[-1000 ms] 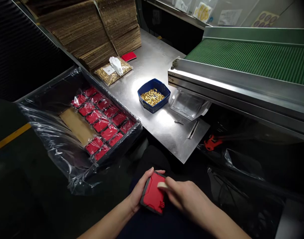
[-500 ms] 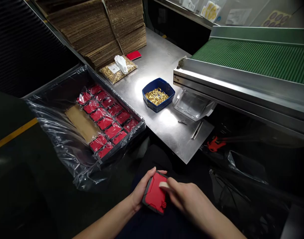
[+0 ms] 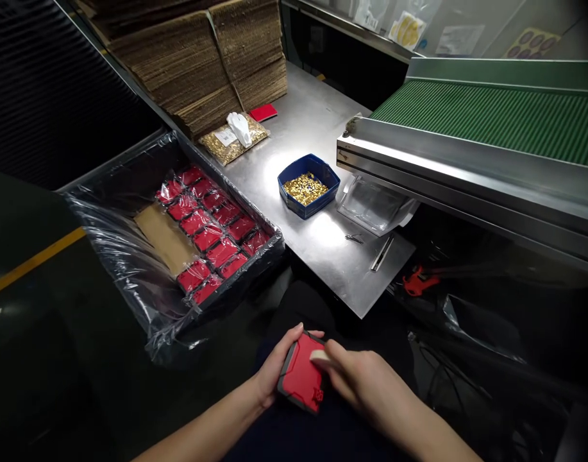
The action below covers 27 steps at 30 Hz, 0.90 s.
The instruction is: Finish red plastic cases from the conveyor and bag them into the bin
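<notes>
Low in the middle of the view, my left hand (image 3: 273, 369) grips a flat red pad with a dark rim (image 3: 301, 378) by its left edge. My right hand (image 3: 363, 383) rests against the pad's right side, its taped forefinger pressed on the red face and the other fingers curled. Whether anything small sits under that fingertip is hidden. Both hands hover over my dark lap, below the near corner of the steel table (image 3: 322, 253).
A plastic-lined box (image 3: 130, 256) on the left holds rows of wrapped red pads (image 3: 211, 224). On the table are a blue tray of small gold parts (image 3: 307, 186), a bag of gold parts (image 3: 233, 141), stacked cardboard (image 3: 197, 64) and clear plastic (image 3: 373, 205). A green conveyor (image 3: 490, 122) is on the right.
Only the view has shifted slightly, so everything sits a little further right and lower. Both hands keep the same hold on the red pad.
</notes>
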Available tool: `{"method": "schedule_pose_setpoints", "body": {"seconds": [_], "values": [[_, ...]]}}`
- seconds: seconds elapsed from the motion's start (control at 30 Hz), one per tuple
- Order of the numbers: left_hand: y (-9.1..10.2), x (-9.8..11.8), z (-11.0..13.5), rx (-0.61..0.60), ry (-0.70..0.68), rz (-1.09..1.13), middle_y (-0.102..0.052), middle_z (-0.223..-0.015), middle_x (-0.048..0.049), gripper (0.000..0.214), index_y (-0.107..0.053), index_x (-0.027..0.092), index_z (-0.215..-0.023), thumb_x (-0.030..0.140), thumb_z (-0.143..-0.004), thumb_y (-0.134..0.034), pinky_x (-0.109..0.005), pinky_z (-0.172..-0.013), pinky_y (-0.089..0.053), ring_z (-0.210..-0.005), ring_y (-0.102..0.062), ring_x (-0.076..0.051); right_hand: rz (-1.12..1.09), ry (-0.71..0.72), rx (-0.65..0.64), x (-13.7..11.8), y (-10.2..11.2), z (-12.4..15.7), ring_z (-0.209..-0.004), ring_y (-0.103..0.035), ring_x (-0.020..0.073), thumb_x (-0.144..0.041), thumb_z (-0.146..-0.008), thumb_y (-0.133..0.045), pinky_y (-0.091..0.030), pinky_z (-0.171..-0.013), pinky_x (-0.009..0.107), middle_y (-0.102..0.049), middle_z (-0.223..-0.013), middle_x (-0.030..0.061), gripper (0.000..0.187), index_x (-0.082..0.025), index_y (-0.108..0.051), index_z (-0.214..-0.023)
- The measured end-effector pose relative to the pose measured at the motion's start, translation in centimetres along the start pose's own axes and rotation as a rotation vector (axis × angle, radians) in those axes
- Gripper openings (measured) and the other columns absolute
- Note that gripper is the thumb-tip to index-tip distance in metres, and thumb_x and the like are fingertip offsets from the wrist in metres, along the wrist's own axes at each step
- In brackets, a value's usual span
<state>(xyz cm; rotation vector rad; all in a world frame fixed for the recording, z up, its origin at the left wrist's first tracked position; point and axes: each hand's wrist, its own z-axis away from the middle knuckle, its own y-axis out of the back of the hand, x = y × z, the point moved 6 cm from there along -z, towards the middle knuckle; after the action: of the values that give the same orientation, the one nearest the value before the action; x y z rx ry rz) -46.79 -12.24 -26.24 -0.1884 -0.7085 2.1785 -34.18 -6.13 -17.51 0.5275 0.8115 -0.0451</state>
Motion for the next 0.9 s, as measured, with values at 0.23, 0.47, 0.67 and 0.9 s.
{"method": "schedule_pose_setpoints", "body": {"seconds": [0.23,0.47,0.67,0.9], "values": [[-0.3,0.1,0.1,0.019,-0.002,0.023,-0.079,-0.09,-0.0126,0.058,-0.07,0.01,-0.126,0.06,-0.099,-0.055,-0.03,-0.075,-0.057,-0.076,-0.073,-0.021,0.134,0.042,0.004,-0.4,-0.3,-0.4,-0.061,-0.068,0.0169,-0.033,-0.106,-0.04,-0.027,-0.053,0.026,-0.072,-0.075,-0.0005,0.015,-0.026,-0.053,-0.106],[-1.2,1.0,0.3,0.05,0.015,0.012,-0.078,-0.083,-0.0114,0.061,-0.066,0.012,-0.13,0.062,-0.097,-0.057,-0.032,-0.066,-0.058,-0.066,-0.073,-0.023,0.234,-0.011,0.194,1.2,3.6,-3.4,-0.06,-0.068,0.0181,-0.033,-0.102,-0.049,-0.023,-0.053,0.028,-0.074,-0.076,0.0007,0.013,-0.025,-0.059,-0.104],[-0.5,2.4,0.1,-0.053,-0.133,0.062,-0.076,-0.12,-0.0234,0.054,-0.063,0.014,-0.121,0.062,-0.101,-0.048,-0.041,-0.072,-0.061,-0.081,-0.078,-0.031,0.134,-0.252,0.59,6.4,12.2,-12.4,-0.1,-0.07,0.0268,-0.046,-0.105,-0.043,-0.044,-0.075,0.031,-0.071,-0.114,0.0142,0.036,-0.017,-0.063,-0.113],[2.3,3.5,0.5,-0.151,-0.128,0.207,-0.061,-0.149,-0.0238,0.063,-0.064,0.009,-0.135,0.06,-0.101,-0.051,-0.046,-0.101,-0.056,-0.121,-0.07,-0.036,0.153,-0.448,0.825,14.1,12.8,-6.5,-0.104,-0.07,0.0193,-0.047,-0.11,-0.024,-0.051,-0.085,0.028,-0.069,-0.126,0.0077,0.046,-0.028,-0.053,-0.139]]}}
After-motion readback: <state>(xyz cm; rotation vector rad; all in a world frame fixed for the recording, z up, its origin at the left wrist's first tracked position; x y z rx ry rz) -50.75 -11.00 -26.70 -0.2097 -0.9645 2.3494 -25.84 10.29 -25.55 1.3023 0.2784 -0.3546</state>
